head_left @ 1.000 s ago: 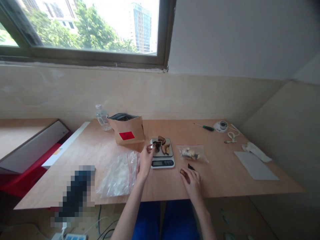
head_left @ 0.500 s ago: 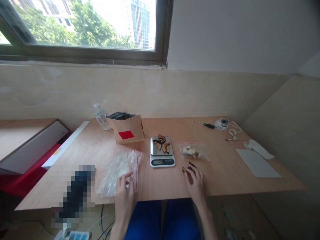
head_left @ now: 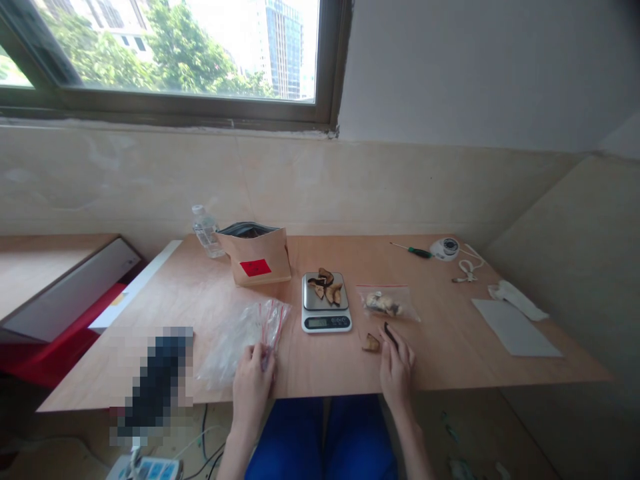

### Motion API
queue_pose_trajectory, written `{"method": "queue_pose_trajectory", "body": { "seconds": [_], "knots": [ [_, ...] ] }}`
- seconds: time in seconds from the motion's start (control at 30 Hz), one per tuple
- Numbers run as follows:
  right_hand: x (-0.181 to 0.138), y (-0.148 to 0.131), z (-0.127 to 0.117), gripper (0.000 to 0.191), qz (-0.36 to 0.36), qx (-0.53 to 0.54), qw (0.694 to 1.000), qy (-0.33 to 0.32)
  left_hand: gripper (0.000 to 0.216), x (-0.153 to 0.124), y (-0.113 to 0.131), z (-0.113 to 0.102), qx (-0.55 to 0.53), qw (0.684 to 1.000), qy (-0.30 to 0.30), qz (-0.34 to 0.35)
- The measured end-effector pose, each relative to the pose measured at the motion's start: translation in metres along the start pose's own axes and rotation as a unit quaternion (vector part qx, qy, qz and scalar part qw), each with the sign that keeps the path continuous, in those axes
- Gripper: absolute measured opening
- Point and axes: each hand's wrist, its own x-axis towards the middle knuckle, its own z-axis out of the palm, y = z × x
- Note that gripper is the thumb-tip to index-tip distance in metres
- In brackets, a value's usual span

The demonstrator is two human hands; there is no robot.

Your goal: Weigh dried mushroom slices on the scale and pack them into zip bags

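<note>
My left hand (head_left: 254, 377) rests at the front of the table with its fingers curled on the edge of the clear zip bags (head_left: 233, 340). A dark dried mushroom slice (head_left: 391, 335) is in the fingers of my right hand (head_left: 397, 367), partly covered by them. Just left of those fingers, a paler dried mushroom slice (head_left: 371, 343) lies on the wood. Between the hands and farther back stands a kitchen scale (head_left: 327, 325), with several dried mushroom slices (head_left: 327, 288) on its steel plate. Its display is too small to read.
A brown pouch (head_left: 260, 257), open at the top, stands behind the zip bags beside a plastic bottle (head_left: 206, 233). Right of the scale lies a small filled zip bag (head_left: 387, 303). Farther right are a screwdriver (head_left: 419, 253), a dome camera (head_left: 445, 249) and white paper (head_left: 517, 327).
My left fingers have drawn in on the zip bags. My right hand has shifted slightly right, and the paler slice now lies apart from it on the table.
</note>
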Motion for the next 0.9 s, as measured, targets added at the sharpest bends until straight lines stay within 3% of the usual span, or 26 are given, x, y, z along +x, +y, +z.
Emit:
{"method": "queue_pose_trajectory", "body": {
  "seconds": [0.13,0.23,0.33,0.4,0.47,0.53,0.6,0.67,0.73,0.8,0.9],
  "knots": [
    [-0.004,-0.043,-0.011,0.043,0.013,0.13,0.988,-0.081,0.022,-0.004,0.009,-0.002,-0.068,0.997,0.039,-0.003],
    [-0.006,-0.095,-0.01,0.04,0.05,0.259,0.941,-0.21,0.022,-0.013,0.028,-0.002,-0.138,0.988,0.055,0.033],
    [-0.003,-0.138,0.001,0.034,0.095,0.332,0.901,-0.262,0.02,-0.024,0.05,0.001,-0.218,0.972,0.027,0.078],
    [0.001,-0.151,0.01,0.033,0.125,0.355,0.885,-0.275,0.02,-0.029,0.059,0.001,-0.262,0.962,0.02,0.072],
    [0.003,-0.149,0.018,0.035,0.155,0.357,0.878,-0.278,0.02,-0.029,0.063,-0.002,-0.29,0.955,0.048,0.035],
    [0.005,-0.138,0.018,0.039,0.19,0.343,0.873,-0.291,0.02,-0.025,0.063,-0.007,-0.3,0.947,0.113,-0.005],
    [0.006,-0.126,0.012,0.042,0.196,0.321,0.863,-0.337,0.019,-0.018,0.061,-0.014,-0.282,0.944,0.169,-0.02],
    [0.008,-0.119,0.002,0.04,0.149,0.312,0.846,-0.405,0.016,-0.01,0.06,-0.018,-0.247,0.95,0.192,0.0],
    [0.016,-0.114,-0.005,0.033,0.079,0.315,0.84,-0.434,0.015,-0.003,0.062,-0.02,-0.217,0.954,0.204,0.038],
    [0.031,-0.108,-0.001,0.031,0.028,0.303,0.87,-0.387,0.014,0.003,0.066,-0.02,-0.203,0.952,0.218,0.062],
    [0.064,-0.09,0.025,0.035,-0.029,0.212,0.944,-0.25,0.014,0.01,0.074,-0.02,-0.201,0.955,0.213,0.046]
  ]
}}
